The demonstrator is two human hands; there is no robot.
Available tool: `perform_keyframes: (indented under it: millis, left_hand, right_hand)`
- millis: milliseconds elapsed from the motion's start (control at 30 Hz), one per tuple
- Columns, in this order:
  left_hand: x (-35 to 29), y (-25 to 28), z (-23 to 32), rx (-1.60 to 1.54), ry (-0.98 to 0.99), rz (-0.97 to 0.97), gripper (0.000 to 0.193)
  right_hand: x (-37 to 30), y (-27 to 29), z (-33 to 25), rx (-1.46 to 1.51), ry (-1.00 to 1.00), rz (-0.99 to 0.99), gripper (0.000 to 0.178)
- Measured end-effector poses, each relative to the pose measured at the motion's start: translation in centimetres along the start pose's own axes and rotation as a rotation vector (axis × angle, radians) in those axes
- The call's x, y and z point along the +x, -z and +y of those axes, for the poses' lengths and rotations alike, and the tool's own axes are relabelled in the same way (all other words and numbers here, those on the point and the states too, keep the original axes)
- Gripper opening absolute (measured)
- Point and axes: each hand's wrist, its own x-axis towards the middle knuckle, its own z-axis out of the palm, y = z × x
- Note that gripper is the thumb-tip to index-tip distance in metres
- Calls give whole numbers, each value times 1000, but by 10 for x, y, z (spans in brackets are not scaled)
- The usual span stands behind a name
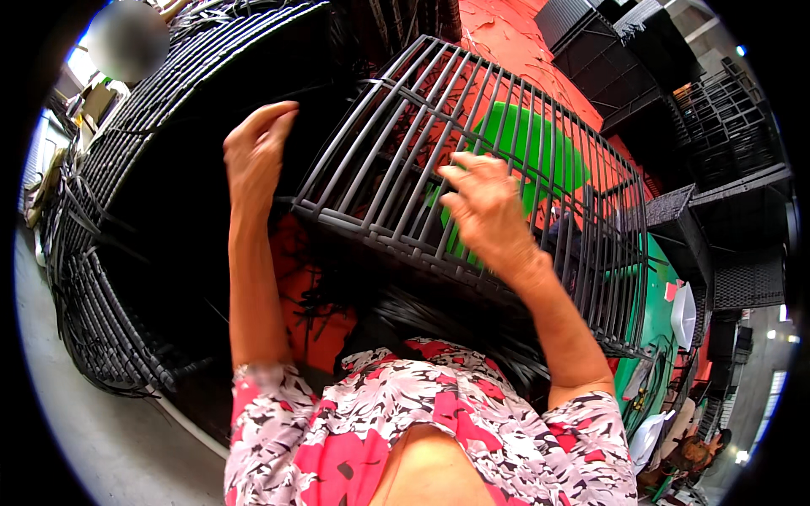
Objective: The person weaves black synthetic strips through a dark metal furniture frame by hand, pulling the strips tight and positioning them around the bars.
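Note:
A black woven frame (422,243) of parallel slats, like a piece of wicker furniture, lies slanted in front of me. Beyond its left end is my left hand (256,152), raised, with fingers curled and pressed together. A dark strand (364,82) runs at the frame's upper left corner, but against the black behind I cannot make out whether that hand holds it. Over the slats hovers my right hand (488,202), its fingers loosely bent and apart, slightly blurred. Whether its fingertips touch the slats is hard to tell.
A green round tub (527,139) shows through the slats on a red floor (498,38). Long bundles of black strips (110,312) curve along the left. More black woven pieces (603,63) stand at the right, near a white container (683,316).

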Motion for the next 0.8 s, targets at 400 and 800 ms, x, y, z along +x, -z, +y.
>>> perform_keyframes:
  millis: [400, 800]
  left_hand:
    - [119, -108, -61, 348, -386, -625, 21]
    - [137, -83, -106, -16, 153, -703, 23]
  right_hand:
    - [-19, 38, 156, 252, -566, -95, 23]
    - [-10, -2, 118, 71, -242, 90, 25]
